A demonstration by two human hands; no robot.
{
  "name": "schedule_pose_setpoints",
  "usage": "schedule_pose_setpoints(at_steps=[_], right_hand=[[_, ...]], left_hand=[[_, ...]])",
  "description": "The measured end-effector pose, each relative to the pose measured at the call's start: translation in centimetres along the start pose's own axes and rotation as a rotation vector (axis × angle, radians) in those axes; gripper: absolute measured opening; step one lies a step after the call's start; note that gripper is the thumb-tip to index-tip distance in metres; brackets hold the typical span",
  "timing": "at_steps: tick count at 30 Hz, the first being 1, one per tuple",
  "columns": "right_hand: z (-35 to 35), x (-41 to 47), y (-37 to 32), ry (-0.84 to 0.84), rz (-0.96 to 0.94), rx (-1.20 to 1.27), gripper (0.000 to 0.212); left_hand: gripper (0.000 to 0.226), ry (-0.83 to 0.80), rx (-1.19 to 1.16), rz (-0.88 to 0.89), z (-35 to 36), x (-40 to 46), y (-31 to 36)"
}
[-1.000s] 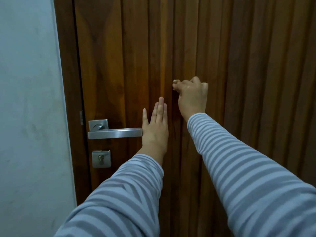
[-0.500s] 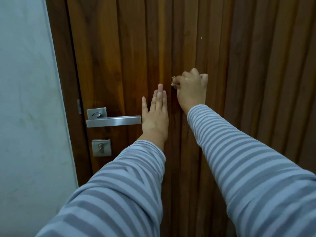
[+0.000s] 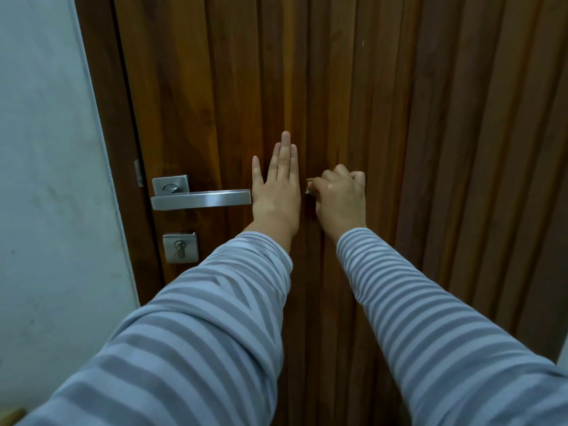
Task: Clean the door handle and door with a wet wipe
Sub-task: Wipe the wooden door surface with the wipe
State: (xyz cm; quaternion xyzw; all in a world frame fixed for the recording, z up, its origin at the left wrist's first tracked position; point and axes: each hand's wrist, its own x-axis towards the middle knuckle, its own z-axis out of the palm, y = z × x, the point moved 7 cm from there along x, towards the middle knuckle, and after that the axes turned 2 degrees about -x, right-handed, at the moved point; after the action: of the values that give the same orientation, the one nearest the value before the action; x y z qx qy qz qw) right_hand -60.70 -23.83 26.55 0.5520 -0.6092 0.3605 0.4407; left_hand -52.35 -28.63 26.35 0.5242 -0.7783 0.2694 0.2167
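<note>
A dark wooden door (image 3: 430, 149) with vertical grooves fills the view. Its metal lever handle (image 3: 201, 198) sits at the left, with a square keyhole plate (image 3: 180, 247) below it. My left hand (image 3: 278, 195) lies flat and open against the door, its edge touching the free end of the handle. My right hand (image 3: 339, 199) is a fist pressed on the door just right of the left hand, closed on a small crumpled wet wipe (image 3: 309, 186); only a bit of the wipe shows at the thumb side.
A pale wall (image 3: 46, 179) and the dark door frame (image 3: 104, 118) border the door on the left. Both striped sleeves reach forward across the lower half of the view.
My right hand with the wipe has slid down the door, from above the left hand's fingertips to level with its palm. The left hand stays flat beside the handle.
</note>
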Motion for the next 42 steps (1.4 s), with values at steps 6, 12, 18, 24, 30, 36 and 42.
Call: schedule_pose_setpoints(at_steps=[6, 12, 18, 24, 30, 36, 42], right_hand=[[1.0, -2.5, 0.1, 0.014, 0.046, 0.020, 0.011], [2.2, -5.9, -0.1, 0.019, 0.058, 0.067, 0.013], [3.3, -8.6, -0.1, 0.019, 0.078, 0.095, 0.015], [4.2, -11.1, 0.0, -0.015, 0.089, 0.091, 0.020], [4.9, -13.4, -0.2, -0.080, 0.089, 0.061, 0.018], [5.6, -14.7, -0.4, -0.174, 0.108, 0.049, 0.017], [6.0, -17.1, -0.1, -0.394, 0.056, -0.021, 0.019]], left_hand=[[0.105, 0.012, -0.014, -0.008, -0.3, -0.1, 0.2], [0.113, 0.000, 0.010, -0.016, -0.1, -0.2, 0.2], [0.109, 0.048, 0.022, -0.013, 0.2, 0.0, 0.1], [0.112, 0.043, 0.042, -0.008, 0.3, 0.1, 0.1], [0.110, 0.033, 0.039, -0.018, 0.4, 0.2, 0.2], [0.110, 0.025, 0.037, -0.012, 0.4, 0.0, 0.2], [0.110, 0.002, 0.023, -0.019, 0.1, -0.2, 0.3]])
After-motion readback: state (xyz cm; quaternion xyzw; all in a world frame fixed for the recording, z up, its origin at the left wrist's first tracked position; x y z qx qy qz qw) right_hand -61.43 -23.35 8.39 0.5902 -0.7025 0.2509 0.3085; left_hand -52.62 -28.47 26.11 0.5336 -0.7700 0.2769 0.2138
